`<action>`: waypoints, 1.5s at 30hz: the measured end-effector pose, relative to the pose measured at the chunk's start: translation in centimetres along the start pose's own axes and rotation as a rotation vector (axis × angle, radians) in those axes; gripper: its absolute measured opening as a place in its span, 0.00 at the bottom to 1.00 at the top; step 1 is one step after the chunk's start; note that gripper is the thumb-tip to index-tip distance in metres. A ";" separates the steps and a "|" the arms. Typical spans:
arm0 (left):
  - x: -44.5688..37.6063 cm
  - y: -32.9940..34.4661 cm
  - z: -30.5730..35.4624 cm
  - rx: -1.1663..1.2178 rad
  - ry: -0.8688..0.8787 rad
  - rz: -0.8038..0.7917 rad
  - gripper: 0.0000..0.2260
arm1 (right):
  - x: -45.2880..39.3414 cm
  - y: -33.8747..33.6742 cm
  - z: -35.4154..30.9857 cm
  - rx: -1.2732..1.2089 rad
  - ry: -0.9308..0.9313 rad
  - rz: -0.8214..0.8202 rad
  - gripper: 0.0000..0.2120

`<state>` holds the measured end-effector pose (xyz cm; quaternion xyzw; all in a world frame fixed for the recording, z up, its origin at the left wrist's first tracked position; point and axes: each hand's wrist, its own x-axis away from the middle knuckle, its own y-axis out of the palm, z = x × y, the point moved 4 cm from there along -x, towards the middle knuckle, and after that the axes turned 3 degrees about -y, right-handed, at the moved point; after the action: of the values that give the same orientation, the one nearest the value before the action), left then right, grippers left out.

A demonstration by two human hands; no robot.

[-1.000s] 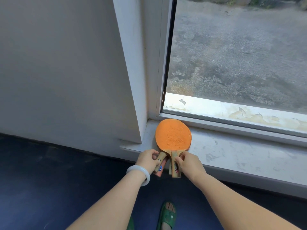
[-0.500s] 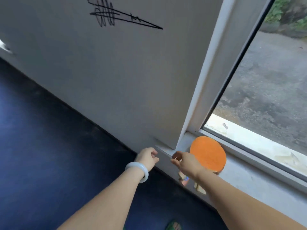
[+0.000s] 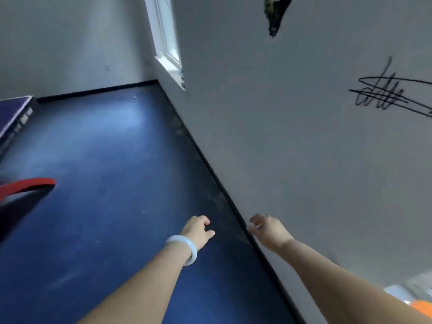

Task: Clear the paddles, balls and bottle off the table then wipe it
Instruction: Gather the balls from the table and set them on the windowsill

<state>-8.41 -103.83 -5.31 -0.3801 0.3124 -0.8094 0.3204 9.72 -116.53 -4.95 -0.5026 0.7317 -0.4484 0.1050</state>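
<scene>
Blue floor [image 3: 112, 164], grey wall right; table corner [image 3: 14, 111] far left.
Both our hands loosely curled, holding nothing; left hand [image 3: 197, 231] nearer the table than right hand [image 3: 268, 232].

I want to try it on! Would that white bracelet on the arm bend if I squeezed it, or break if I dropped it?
The bracelet is a thick, smooth, glossy, unbroken ring, so it is probably stiff and would not bend. It looks like stone or glass, so it may crack if dropped. It sits loosely behind the left hand, so it could slide off a small wrist.
</scene>
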 end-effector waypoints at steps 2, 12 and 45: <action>-0.1 -4.2 -3.9 0.026 -0.050 0.066 0.16 | -2.3 1.7 -5.0 0.019 -0.069 -0.025 0.15; 1.1 -19.1 -20.7 0.189 -0.325 0.330 0.19 | -11.0 12.2 -27.0 0.106 -0.389 -0.209 0.21; -5.8 -40.2 -56.2 0.532 -0.883 0.677 0.15 | -31.7 41.5 -71.1 0.395 -0.928 -0.716 0.22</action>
<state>-62.65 -60.57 -6.59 -0.4659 0.0410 -0.4791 0.7427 -44.84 -47.24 -5.04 -0.8307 0.2986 -0.3174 0.3464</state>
